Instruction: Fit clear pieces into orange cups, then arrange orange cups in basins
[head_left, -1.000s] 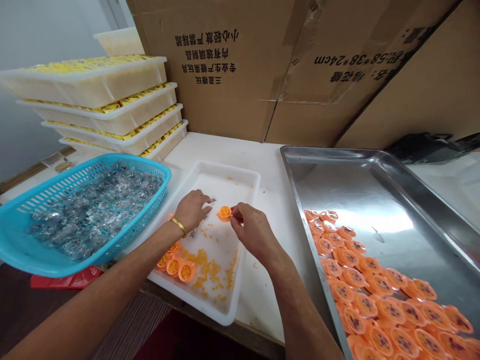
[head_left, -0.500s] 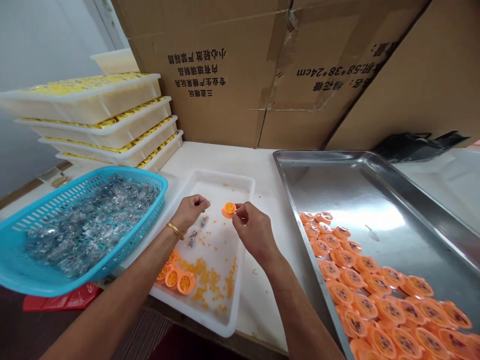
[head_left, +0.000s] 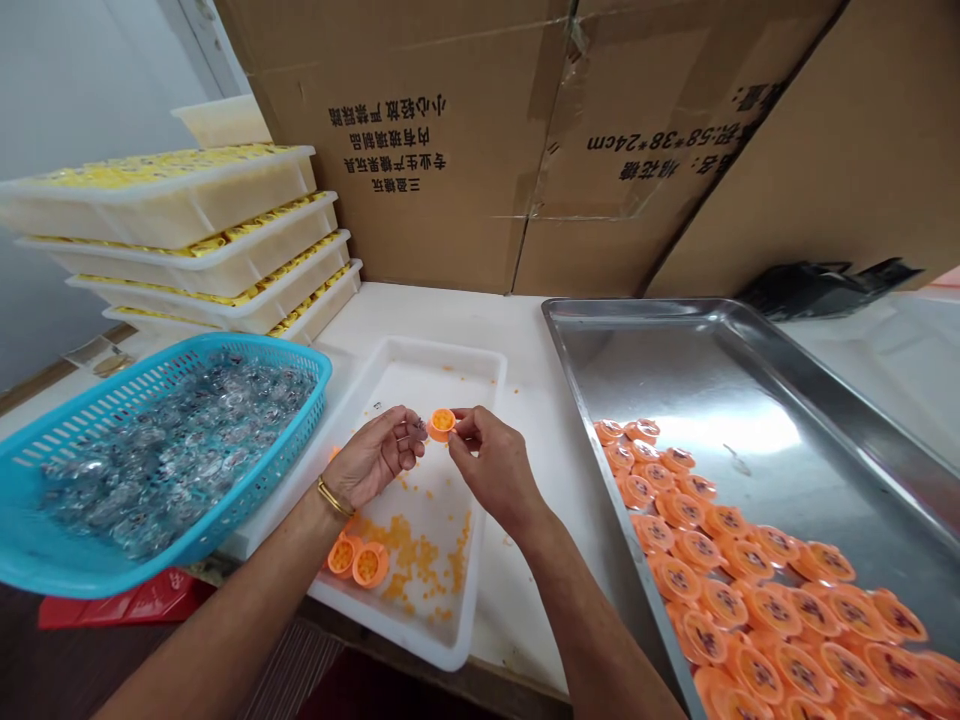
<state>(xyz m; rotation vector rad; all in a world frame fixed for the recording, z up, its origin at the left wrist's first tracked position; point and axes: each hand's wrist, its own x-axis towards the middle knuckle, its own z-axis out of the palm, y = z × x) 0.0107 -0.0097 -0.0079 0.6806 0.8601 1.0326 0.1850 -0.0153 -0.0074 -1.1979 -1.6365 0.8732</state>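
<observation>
My right hand point(head_left: 491, 468) pinches a small orange cup point(head_left: 441, 423) filled with yellow beads above a white plastic tray point(head_left: 471, 560). My left hand point(head_left: 375, 455) is turned palm up beside the cup, its fingertips curled on a small clear lid point(head_left: 417, 428) that touches the cup's rim. A gold bangle sits on my left wrist. Loose yellow beads point(head_left: 420, 550) lie scattered in the tray. Two more filled orange cups point(head_left: 358, 560) rest at its near left corner.
A blue basket point(head_left: 45, 560) of clear lids stands at the left. A steel tray point(head_left: 712, 370) on the right holds several capped orange cups point(head_left: 750, 600). Stacked white trays point(head_left: 187, 215) of yellow pieces stand at the back left, cardboard boxes point(head_left: 465, 130) behind.
My left hand rose from the white tray with a clear lid and turned palm up against the cup. My right hand drew the orange cup slightly toward it.
</observation>
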